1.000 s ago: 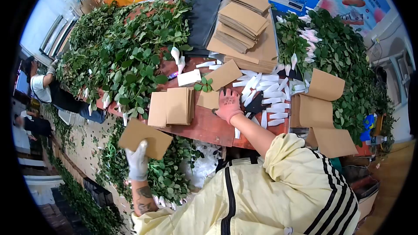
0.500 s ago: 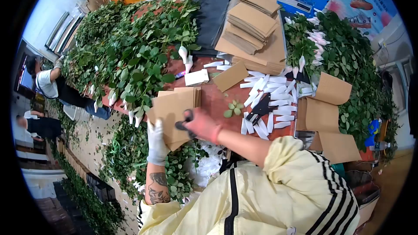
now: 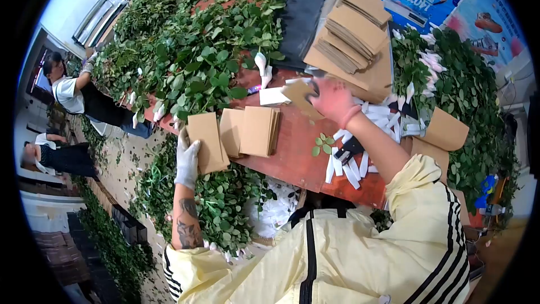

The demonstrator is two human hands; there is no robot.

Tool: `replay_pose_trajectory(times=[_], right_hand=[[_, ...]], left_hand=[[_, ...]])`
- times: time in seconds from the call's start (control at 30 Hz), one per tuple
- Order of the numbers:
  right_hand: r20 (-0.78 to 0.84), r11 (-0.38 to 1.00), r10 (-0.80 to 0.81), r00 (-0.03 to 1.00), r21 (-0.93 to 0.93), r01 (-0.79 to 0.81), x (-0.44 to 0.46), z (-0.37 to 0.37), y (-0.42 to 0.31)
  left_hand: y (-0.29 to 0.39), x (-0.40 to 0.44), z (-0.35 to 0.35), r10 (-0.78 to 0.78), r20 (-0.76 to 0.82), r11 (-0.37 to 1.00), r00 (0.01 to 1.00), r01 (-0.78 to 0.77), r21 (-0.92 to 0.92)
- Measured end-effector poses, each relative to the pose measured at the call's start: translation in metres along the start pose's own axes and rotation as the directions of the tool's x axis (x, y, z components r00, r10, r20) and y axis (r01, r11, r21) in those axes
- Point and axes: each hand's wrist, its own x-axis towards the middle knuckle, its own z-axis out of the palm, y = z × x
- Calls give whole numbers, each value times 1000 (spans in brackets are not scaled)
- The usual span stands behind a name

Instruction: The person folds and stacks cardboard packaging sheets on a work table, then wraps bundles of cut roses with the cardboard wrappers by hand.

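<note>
My left hand (image 3: pixel 187 160), in a white glove, grips the left edge of a brown cardboard piece (image 3: pixel 207 142) with the thumb on top. Just right of it lies a small pile of folded brown cardboard pieces (image 3: pixel 259 130) at the table's front edge. My right hand (image 3: pixel 333 101), in a pink glove, closes over the end of another flat cardboard piece (image 3: pixel 301 99), tilted near a white box (image 3: pixel 273 96). Below my right forearm a black stapler (image 3: pixel 350 149) rests on scattered white strips (image 3: pixel 351 171).
Leafy rose stems (image 3: pixel 197 50) are heaped across the left of the table (image 3: pixel 292 160), more (image 3: pixel 469 79) at the right. Tall stacks of cardboard (image 3: pixel 354 36) stand at the back beside a black sheet (image 3: pixel 304 17). Two people (image 3: pixel 76 93) are at the far left.
My right hand has let go of the stapler and moved up and right to the single cardboard piece. My left hand has shifted left with a cardboard piece, apart from the pile.
</note>
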Motion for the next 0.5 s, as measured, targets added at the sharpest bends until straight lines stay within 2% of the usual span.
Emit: replay_pose_trajectory(times=[0.03, 0.07, 0.1, 0.13, 0.17, 0.2, 0.23, 0.27, 0.3, 0.33, 0.37, 0.4, 0.43, 0.47, 0.5], right_hand=[[64, 947, 62, 996, 311, -79, -6, -2, -17], [424, 610, 123, 897, 681, -406, -12, -16, -44], [500, 439, 179, 847, 730, -524, -14, 6, -57], [373, 554, 169, 912, 730, -401, -11, 44, -59], [401, 506, 203, 893, 738, -447, -11, 78, -60], [438, 647, 237, 867, 595, -477, -16, 71, -74], [249, 910, 274, 929, 246, -334, -17, 119, -66], [339, 977, 163, 927, 75, -200, -19, 112, -71], [321, 987, 148, 935, -112, -118, -21, 121, -72], [355, 995, 39, 934, -100, -4, -17, 109, -71], [350, 984, -38, 936, -150, 96, -16, 94, -73], [326, 982, -71, 943, -141, 123, -10, 68, -80], [178, 974, -134, 975, -160, 163, -2, 34, -87], [25, 962, -193, 981, -191, 194, 7, 0, -95], [-216, 971, -237, 947, -44, 233, 31, -22, -86]], left_hand=[[-13, 14, 1, 9, -12, 999, 1000, -8, 50], [-13, 22, 10, 46, 2, 991, 999, -46, 124], [-7, 29, 21, 67, 37, 940, 997, -75, 333], [0, 34, 30, 81, 78, 842, 994, -110, 528], [-38, 58, 16, 130, 98, 843, 987, -161, 512], [-44, 66, 16, 95, 125, 744, 988, -154, 650], [-36, 61, 24, 86, 134, 575, 987, -159, 803], [-30, 52, 34, 77, 149, 380, 986, -167, 910], [-51, 59, 28, 135, 135, 426, 982, -180, 887], [-69, 67, 20, 146, 142, 534, 979, -199, 822], [-79, 72, 15, 241, 112, 465, 964, -216, 859], [-47, 56, 33, 274, 22, 406, 962, -136, 903], [-38, 49, 34, 489, 26, 404, 872, -254, 879], [-21, 43, 37, 601, 78, 277, 796, -299, 913], [5, 31, 51, 571, 33, 558, 820, -417, 717]])
